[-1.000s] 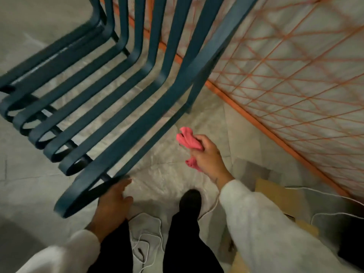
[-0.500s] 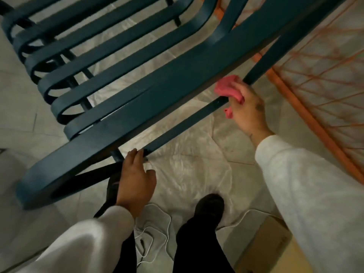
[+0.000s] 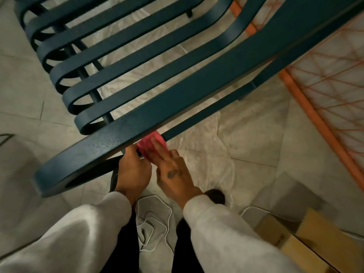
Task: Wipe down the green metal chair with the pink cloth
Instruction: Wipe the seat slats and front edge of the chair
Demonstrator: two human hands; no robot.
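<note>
We see the dark green slatted metal chair (image 3: 177, 91) filling the upper view above a pale tiled floor (image 3: 256, 154). The crumpled pink cloth (image 3: 146, 143) sits against the chair's thin lower bar, just under the broad nearest slat. The right hand (image 3: 173, 174) presses it there with straight fingers. Just beside it, the left hand (image 3: 134, 172) wraps round the same bar, its fingertips hidden beneath the slat. A thin white cable (image 3: 155, 213) lies by the feet, and a brown cardboard box (image 3: 307, 243) sits at right.

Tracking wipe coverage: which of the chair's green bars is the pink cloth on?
The thin lower rail, beneath the widest nearest slat; the pink cloth presses on it.
</note>
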